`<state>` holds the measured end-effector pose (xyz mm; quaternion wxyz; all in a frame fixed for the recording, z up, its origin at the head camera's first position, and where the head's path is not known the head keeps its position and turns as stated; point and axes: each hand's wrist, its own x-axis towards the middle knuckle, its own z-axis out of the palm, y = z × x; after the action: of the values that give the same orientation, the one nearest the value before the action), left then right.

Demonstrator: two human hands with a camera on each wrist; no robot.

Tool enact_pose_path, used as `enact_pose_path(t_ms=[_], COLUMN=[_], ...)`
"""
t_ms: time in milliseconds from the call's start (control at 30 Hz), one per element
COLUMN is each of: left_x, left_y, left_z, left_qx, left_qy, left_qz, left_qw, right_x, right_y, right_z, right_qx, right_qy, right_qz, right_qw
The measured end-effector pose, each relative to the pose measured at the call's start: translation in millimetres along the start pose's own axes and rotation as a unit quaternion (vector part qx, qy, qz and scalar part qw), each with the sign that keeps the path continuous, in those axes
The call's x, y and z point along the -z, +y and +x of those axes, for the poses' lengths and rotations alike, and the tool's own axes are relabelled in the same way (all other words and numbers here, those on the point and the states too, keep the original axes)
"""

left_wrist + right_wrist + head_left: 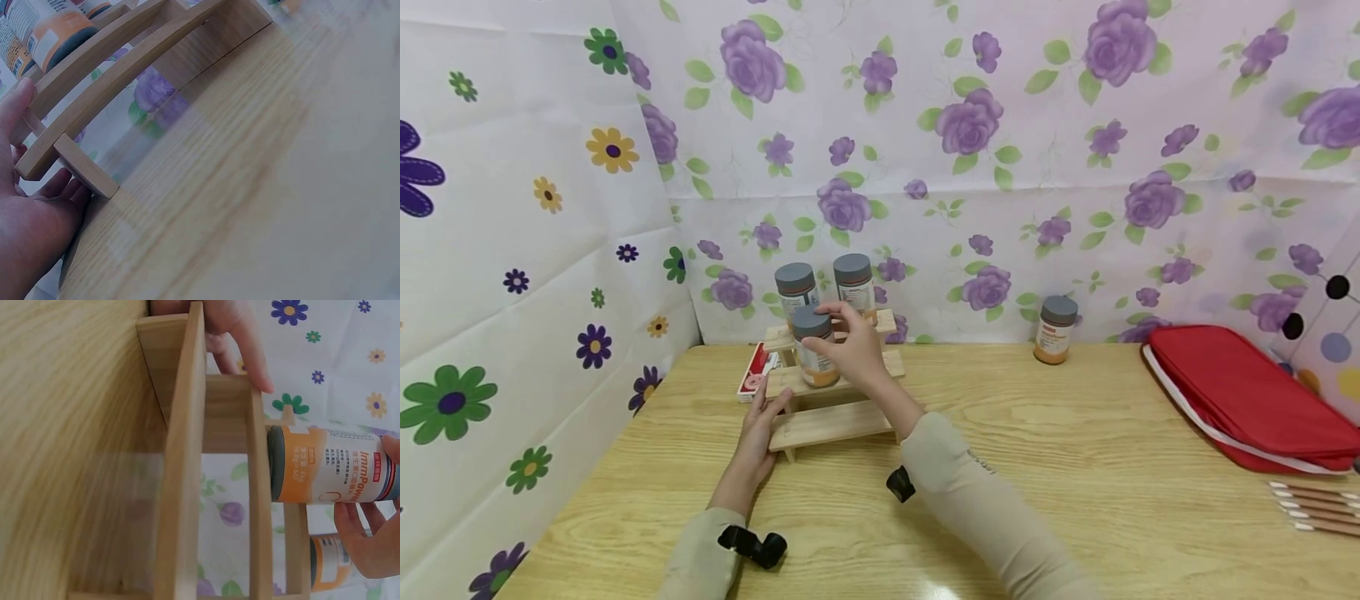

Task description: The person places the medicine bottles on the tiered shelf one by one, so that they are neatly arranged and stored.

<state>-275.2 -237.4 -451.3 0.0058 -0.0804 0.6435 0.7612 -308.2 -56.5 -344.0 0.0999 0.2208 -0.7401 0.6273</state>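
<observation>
A wooden three-step stand stands on the table. My left hand grips its left end, the thumb up against the middle step and the fingers low beside a leg. My right hand holds a supplement jar with a grey lid and an orange-and-white label, thumb and fingers around its lid end. This jar is upright on the middle step. On the top step behind it are two similar jars, one at left and another at right.
A further jar stands by the back wall, right of the stand. A red-and-white box lies behind the stand's left side. Far right are a red zippered case and several white-tipped brown sticks. Flowered cloth walls border the table.
</observation>
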Motion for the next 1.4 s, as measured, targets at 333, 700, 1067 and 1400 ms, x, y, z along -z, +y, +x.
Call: enact_pose_path(t_ms=[333,700,1067,1400], left_x=[-1.3,0.0,-0.5,-0.4], left_y=[1.6,1.4,-0.6,-2.2], left_z=[0.5,1.7,-0.6,2.6], left_qx=[-0.004,-0.009,0.0,-0.003], left_qy=[-0.003,-0.001,-0.001,0.007], left_qz=[0.005,0.005,0.011,0.003], left_qw=[1.0,1.0,0.9999,1.0], right_x=[-16.7,-20.1,-13.1,6.2], right_y=[1.7,2.3,0.3,-4.1], right_z=[-1.1,-0.1,-4.5,-9.5], right_qx=[0.049,0.055,0.036,0.013], right_qy=[0.006,-0.001,-0.032,-0.002], right_qz=[-0.031,-0.064,-0.111,-0.032], right_qw=[0.9983,0.9965,0.9926,0.9994])
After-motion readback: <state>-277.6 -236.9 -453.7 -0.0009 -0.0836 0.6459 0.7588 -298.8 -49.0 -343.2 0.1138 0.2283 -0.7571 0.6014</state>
